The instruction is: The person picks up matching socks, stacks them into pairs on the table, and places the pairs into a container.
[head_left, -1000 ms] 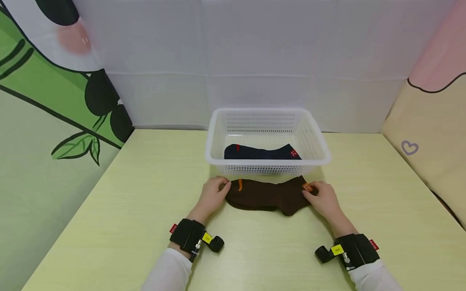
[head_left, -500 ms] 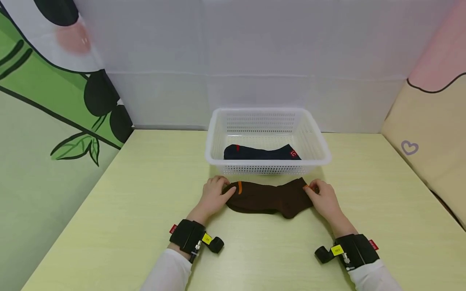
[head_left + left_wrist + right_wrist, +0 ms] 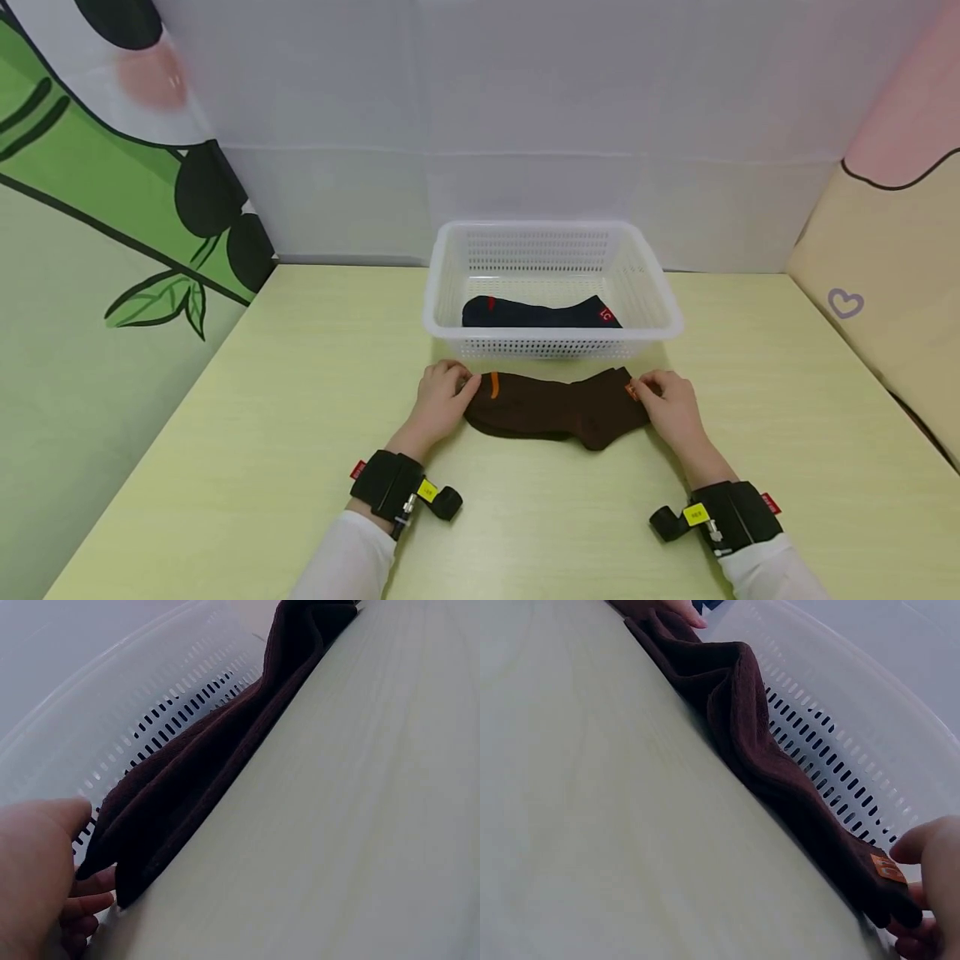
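Note:
A pair of brown socks (image 3: 555, 410) lies layered on the table, with an orange stripe near the toe and an orange label at the cuff. My left hand (image 3: 441, 403) pinches the toe end between thumb and fingers; the left wrist view shows the layers of the socks (image 3: 187, 780) slightly parted there. At the cuff end my right hand (image 3: 670, 410) pinches the fabric, its thumb beside the orange label (image 3: 889, 868). Behind the socks stands a white perforated basket (image 3: 555, 335), with dark navy socks (image 3: 536, 314) with red marks lying inside.
The pale wooden table (image 3: 330, 350) extends to both sides and in front of the socks. A white cloth backdrop (image 3: 540, 100) hangs behind the basket. Printed panels flank the table on left and right.
The brown socks have shifted slightly toward me and to the right. The right hand's grip at the cuff has changed a little. The basket and navy socks stay put.

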`<state>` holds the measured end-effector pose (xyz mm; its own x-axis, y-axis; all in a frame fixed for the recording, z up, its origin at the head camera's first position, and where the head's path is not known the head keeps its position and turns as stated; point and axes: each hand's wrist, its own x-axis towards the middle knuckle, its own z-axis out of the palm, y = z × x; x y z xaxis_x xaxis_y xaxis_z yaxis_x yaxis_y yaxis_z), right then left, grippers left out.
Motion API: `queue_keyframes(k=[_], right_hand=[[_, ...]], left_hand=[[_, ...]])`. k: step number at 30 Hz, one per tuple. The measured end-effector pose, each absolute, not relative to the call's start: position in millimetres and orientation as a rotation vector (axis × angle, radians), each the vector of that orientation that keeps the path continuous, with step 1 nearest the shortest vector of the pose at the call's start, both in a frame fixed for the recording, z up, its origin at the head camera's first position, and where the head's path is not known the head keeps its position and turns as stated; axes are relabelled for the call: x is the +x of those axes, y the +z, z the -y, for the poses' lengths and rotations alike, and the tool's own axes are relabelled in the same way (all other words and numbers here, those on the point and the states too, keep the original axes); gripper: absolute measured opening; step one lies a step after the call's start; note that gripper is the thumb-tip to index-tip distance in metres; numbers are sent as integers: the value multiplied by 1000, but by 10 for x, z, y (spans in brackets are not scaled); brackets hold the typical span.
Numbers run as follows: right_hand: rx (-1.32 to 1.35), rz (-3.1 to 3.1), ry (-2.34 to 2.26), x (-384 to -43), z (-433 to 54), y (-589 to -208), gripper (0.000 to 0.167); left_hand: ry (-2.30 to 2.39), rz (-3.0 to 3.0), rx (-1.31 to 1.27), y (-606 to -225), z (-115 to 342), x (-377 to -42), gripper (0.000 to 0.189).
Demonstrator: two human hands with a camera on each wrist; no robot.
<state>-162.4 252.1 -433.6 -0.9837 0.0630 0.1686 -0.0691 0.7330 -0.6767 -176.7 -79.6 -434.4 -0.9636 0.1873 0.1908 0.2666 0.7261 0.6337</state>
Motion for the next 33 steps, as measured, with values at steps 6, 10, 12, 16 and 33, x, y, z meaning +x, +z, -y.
queue_keyframes(k=[6, 10, 12, 16, 33], right_hand=[[21, 2937, 896, -1594, -2485, -4309, 50], [84, 2927, 880, -1595, -2480, -4330, 44], [156, 2895, 911, -1601, -2478, -4347, 34], [249, 2838, 1071, -1603, -2468, -4358, 17], [98, 2318, 2215, -1545, -2457, -4255, 18]], left_hand=[[-995, 2854, -416, -4336, 801, -1749, 40], [-959, 2888, -428, -4337, 802, -1741, 46], [-943, 2893, -440, -4337, 806, -1735, 48], [-941, 2874, -466, -4332, 809, -1724, 44], [-1814, 2558, -267, -4266, 759, -1708, 21]])
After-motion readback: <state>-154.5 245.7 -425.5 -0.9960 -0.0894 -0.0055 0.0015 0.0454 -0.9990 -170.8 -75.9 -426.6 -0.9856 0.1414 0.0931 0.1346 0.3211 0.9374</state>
